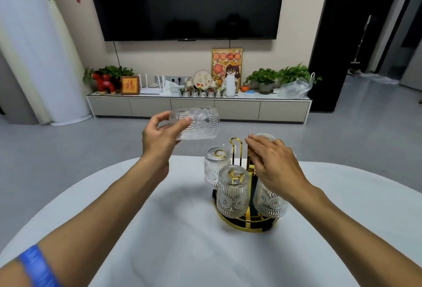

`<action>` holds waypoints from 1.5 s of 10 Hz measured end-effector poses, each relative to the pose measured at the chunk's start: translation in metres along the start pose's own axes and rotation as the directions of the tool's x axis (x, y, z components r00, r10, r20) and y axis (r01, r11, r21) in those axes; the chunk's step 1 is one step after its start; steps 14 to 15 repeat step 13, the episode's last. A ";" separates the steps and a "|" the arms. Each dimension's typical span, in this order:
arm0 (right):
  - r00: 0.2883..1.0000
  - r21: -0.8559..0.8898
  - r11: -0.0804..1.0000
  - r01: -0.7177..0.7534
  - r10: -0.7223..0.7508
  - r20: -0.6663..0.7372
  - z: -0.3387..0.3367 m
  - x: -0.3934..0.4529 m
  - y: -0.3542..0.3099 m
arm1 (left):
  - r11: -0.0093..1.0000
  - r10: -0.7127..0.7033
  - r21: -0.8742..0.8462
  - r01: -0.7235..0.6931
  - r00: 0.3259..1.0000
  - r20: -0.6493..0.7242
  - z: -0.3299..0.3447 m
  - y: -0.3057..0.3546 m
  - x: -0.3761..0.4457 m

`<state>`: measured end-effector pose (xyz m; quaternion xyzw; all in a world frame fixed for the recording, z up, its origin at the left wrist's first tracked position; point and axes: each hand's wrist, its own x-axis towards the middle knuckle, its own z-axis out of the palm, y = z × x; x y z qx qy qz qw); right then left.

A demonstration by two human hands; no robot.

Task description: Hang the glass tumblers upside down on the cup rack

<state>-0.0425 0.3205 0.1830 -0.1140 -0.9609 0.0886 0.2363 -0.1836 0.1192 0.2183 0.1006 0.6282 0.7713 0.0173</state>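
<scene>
While sideways, tumbler [197,123] in fingers [182,122].

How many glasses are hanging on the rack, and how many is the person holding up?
Glasses on the rack: 4 (back left, front, right, back right under the right hand)
Glasses held up in the left hand: 1
Total: 5

Left hand [159,136] gripping a sideways glass tumbler [196,123] above the table [159,229]; right hand [272,163] resting atop a racked tumbler [269,200] on the gold cup rack [236,149].
</scene>
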 end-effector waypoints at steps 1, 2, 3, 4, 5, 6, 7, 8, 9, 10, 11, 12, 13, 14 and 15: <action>1.000 0.071 0.997 -0.008 0.009 -0.020 0.007 0.000 0.003 | 0.982 0.030 0.181 -0.048 0.994 0.101 0.037 0.006 0.025; 0.999 0.120 0.992 -0.024 0.028 -0.032 0.010 -0.001 0.002 | 0.966 0.013 0.253 -0.058 0.984 0.175 0.064 0.006 0.037; 0.998 0.178 0.984 -0.028 0.039 -0.057 0.013 -0.006 0.002 | 0.900 -0.005 0.421 -0.112 0.964 0.267 0.095 -0.003 0.049; 0.996 0.198 0.980 -0.028 0.044 -0.076 0.013 -0.006 0.003 | 0.855 -0.038 0.504 -0.123 0.954 0.296 0.107 -0.012 0.054; 0.996 0.190 0.982 -0.027 0.043 -0.080 0.016 -0.006 0.002 | 0.778 -0.078 0.611 -0.150 0.941 0.329 0.116 -0.029 0.056; 0.996 0.192 0.981 -0.022 0.037 -0.076 0.017 -0.007 0.001 | 0.669 -0.072 0.702 -0.244 0.919 0.389 0.125 -0.047 0.052; 0.996 0.198 0.980 -0.031 0.047 -0.073 0.017 -0.008 0.001 | 0.580 -0.072 0.751 -0.316 0.899 0.433 0.132 -0.058 0.050; 0.995 0.193 0.980 -0.048 0.064 -0.076 0.018 -0.008 -0.001 | 0.512 -0.084 0.782 -0.355 0.886 0.457 0.135 -0.065 0.052; 0.994 0.139 0.990 -0.040 0.053 -0.095 0.017 -0.005 -0.004 | 0.432 -0.119 0.814 -0.389 0.870 0.479 0.137 -0.069 0.053; 0.993 0.132 0.990 -0.042 0.056 -0.106 0.015 -0.003 -0.002 | 0.420 -0.118 0.816 -0.397 0.868 0.483 0.138 -0.068 0.055; 0.993 0.133 0.989 -0.060 0.072 -0.090 0.014 -0.008 -0.001 | 0.409 -0.130 0.815 -0.411 0.858 0.498 0.135 -0.073 0.060; 0.997 0.103 0.994 -0.043 0.048 -0.053 0.009 0.001 -0.006 | 0.419 -0.167 0.819 -0.391 0.854 0.493 0.134 -0.065 0.056; 1.000 0.136 0.990 -0.028 0.028 0.002 -0.001 -0.008 0.001 | 0.490 -0.150 0.794 -0.360 0.862 0.484 0.127 -0.053 0.044; 1.000 0.136 0.990 -0.028 0.028 0.002 -0.001 -0.008 0.001 | 0.490 -0.150 0.794 -0.360 0.862 0.484 0.127 -0.053 0.044; 1.000 0.136 0.990 -0.028 0.028 0.002 -0.001 -0.008 0.001 | 0.490 -0.150 0.794 -0.360 0.862 0.484 0.127 -0.053 0.044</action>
